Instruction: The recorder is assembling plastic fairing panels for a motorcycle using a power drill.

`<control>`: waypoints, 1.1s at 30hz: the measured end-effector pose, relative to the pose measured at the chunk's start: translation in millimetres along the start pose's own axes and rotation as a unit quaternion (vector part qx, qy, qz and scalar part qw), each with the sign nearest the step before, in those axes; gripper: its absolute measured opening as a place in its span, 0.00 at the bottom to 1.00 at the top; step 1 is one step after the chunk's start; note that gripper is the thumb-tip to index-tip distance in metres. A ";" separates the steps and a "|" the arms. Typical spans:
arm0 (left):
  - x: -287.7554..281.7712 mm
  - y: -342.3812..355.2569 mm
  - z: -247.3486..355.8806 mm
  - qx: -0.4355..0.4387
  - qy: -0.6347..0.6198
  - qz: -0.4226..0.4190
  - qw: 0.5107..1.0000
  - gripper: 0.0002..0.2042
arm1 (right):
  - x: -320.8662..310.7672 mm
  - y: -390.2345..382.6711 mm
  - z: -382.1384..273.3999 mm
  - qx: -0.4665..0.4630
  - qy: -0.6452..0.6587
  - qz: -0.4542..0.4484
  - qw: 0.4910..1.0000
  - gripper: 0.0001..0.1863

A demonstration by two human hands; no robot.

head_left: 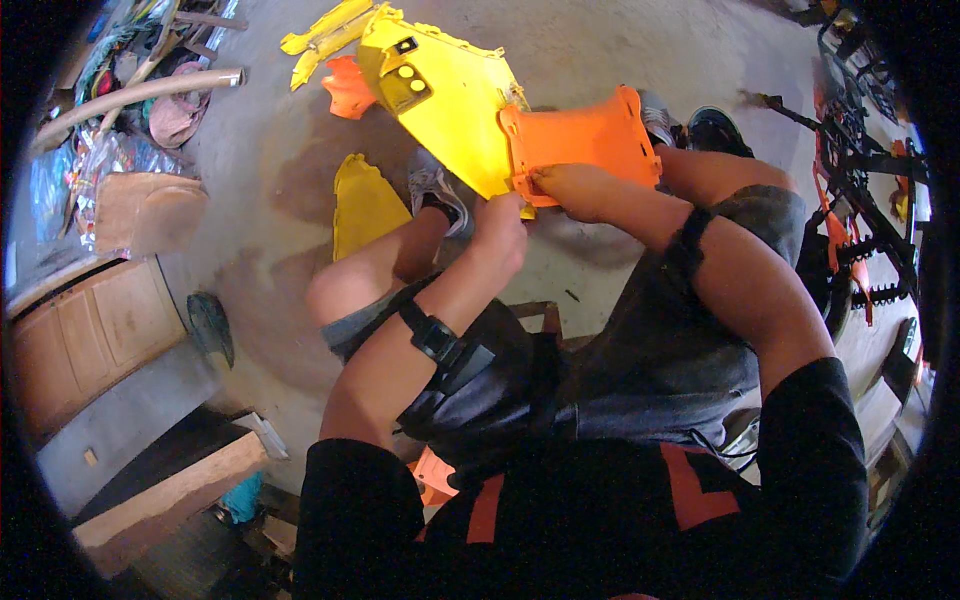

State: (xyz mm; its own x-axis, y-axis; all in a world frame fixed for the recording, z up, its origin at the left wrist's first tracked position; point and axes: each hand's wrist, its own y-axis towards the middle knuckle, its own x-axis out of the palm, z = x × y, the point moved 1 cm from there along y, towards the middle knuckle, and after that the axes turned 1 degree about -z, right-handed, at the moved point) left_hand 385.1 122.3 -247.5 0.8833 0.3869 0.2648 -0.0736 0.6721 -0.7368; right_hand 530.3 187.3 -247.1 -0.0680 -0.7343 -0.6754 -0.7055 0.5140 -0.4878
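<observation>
A large yellow plastic panel (455, 110) with small cutouts at its far end slants out in front of me. Its near tip meets the side of a curved orange plastic panel (585, 135) that has raised edges and tabbed corners. My left hand (503, 230) is closed at the yellow panel's near tip, its fingertips partly hidden. My right hand (575, 190) grips the orange panel's near edge, close to where the two pieces meet.
More yellow pieces (330, 35) and an orange piece (349, 88) lie beyond the panel. A yellow panel (365, 205) rests by my left shoe (437, 190). Clutter with a cardboard tube (150, 95) lines the left; black machine parts (860, 165) stand at the right.
</observation>
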 end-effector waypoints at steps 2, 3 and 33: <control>-1.4 0.4 0.2 0.001 -0.028 -0.018 0.999 0.16 | -1.9 -0.4 0.5 -0.004 -0.015 -0.004 1.000 0.18; 0.6 -1.2 2.9 0.002 -0.042 -0.028 0.999 0.16 | -0.5 0.7 3.2 -0.007 -0.019 0.003 1.000 0.19; -11.9 8.4 16.5 0.007 -0.049 -0.056 0.997 0.22 | -0.6 -0.3 -7.5 -0.077 -0.057 0.011 0.995 0.14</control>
State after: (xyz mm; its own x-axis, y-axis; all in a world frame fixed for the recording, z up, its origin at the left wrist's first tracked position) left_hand 366.3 133.8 -246.6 0.8366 0.3691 0.4047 0.0147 0.7234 -0.6902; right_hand 525.2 184.2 -242.4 -0.0095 -0.6638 -0.7478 -0.8056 0.4481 -0.3875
